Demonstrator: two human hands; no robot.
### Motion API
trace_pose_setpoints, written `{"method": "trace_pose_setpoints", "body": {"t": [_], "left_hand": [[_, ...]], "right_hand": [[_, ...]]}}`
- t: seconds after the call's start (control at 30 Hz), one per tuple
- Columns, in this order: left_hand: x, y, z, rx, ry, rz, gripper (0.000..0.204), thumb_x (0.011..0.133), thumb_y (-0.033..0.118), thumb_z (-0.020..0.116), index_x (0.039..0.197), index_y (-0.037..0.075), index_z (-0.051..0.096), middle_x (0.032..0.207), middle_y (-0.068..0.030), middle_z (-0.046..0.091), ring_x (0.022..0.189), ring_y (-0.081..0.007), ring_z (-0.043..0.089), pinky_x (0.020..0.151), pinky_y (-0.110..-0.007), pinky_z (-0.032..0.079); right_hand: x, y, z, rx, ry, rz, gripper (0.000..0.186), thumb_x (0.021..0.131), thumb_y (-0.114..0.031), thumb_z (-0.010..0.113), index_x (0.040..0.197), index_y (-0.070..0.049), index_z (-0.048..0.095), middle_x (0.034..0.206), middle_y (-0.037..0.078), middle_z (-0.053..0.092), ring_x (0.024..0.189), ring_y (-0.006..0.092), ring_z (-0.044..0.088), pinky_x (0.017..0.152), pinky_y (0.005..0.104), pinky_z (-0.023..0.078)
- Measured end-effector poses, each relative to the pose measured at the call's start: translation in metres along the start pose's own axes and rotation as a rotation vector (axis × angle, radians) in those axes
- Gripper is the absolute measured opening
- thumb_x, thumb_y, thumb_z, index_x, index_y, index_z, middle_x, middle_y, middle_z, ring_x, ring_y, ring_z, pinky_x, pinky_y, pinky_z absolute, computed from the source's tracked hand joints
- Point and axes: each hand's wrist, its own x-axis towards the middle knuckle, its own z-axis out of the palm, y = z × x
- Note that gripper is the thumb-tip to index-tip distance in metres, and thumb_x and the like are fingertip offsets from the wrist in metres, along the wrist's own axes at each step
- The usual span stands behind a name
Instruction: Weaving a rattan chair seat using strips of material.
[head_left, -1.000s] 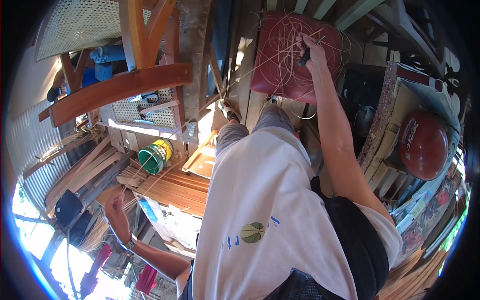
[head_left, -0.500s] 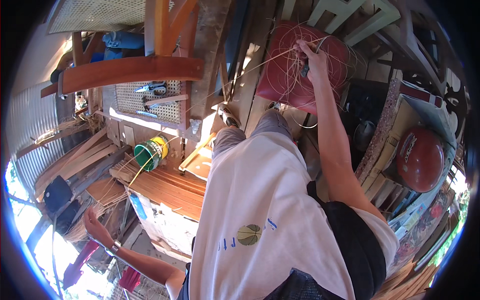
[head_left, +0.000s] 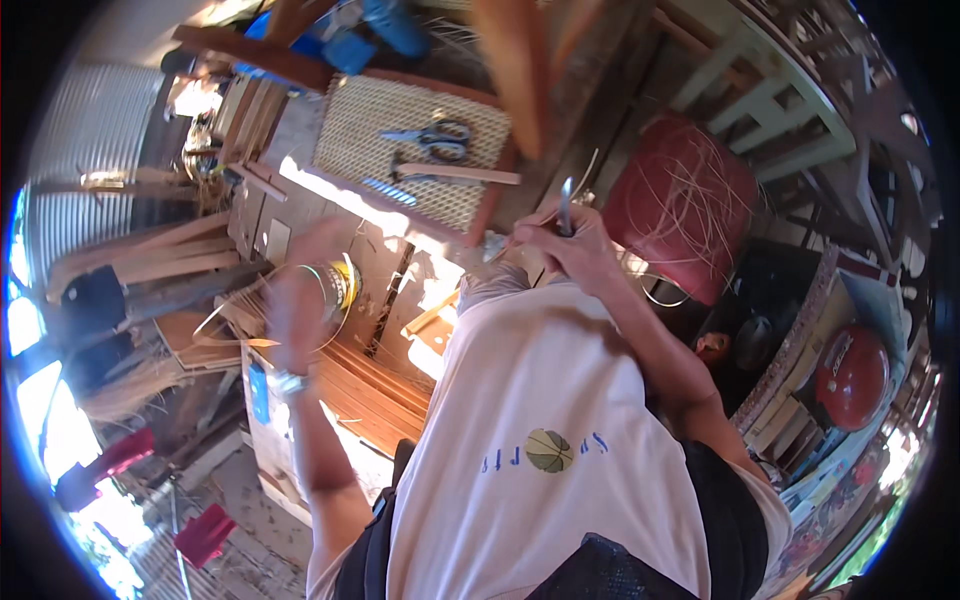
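Observation:
My right hand (head_left: pixel 578 245) is closed in front of my shirt, around a short tool with a shiny metal tip (head_left: pixel 566 200) pointing up. What kind of tool it is, I cannot make out. Right of that hand is a red padded seat (head_left: pixel 650 190) strewn with thin loose cane strands (head_left: pixel 692 185). My left hand (head_left: pixel 302 295) is raised to the left and smeared by motion, so its fingers cannot be read. Partly behind it shows a yellow and green bucket (head_left: pixel 350 284). A thin pale strand curves beside the bucket.
A woven cane panel (head_left: pixel 350 125) in a wooden frame bears scissors (head_left: pixel 445 140) and a hammer (head_left: pixel 440 173). Stacked wooden strips (head_left: pixel 375 390) lie by my left arm. An orange-brown wooden piece (head_left: pixel 515 70) stands ahead. A red helmet (head_left: pixel 852 378) sits at the right.
My right hand has come back from the red seat toward my body with the tool. My left hand has swung up and inward. The whole view has turned.

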Motion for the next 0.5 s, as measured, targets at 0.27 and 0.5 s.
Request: {"method": "trace_pose_setpoints", "body": {"t": [0.27,0.5], "left_hand": [[-0.002,-0.072,0.036,-0.783,-0.184,-0.151,0.015,0.096,0.009,0.06,0.105,0.0,0.068,0.073,0.0021,0.059,0.064,-0.0024,0.047,0.056,-0.018,0.035],[-0.022,-0.144,-0.044,-0.718,-0.113,-0.333,0.018,0.093,0.012,0.064,0.105,-0.001,0.069,0.075,0.0001,0.062,0.068,-0.0054,0.055,0.062,-0.021,0.043]], "right_hand": [[0.074,0.025,0.118,-0.262,0.14,-0.15,0.016,0.09,-0.018,0.07,0.094,-0.003,0.068,0.082,0.005,0.072,0.052,0.0032,0.051,0.044,0.0185,0.036],[0.14,0.028,0.178,-0.481,0.097,-0.143,0.021,0.093,-0.021,0.066,0.095,0.0,0.067,0.083,0.008,0.071,0.058,0.0056,0.058,0.044,0.0189,0.036]]}}
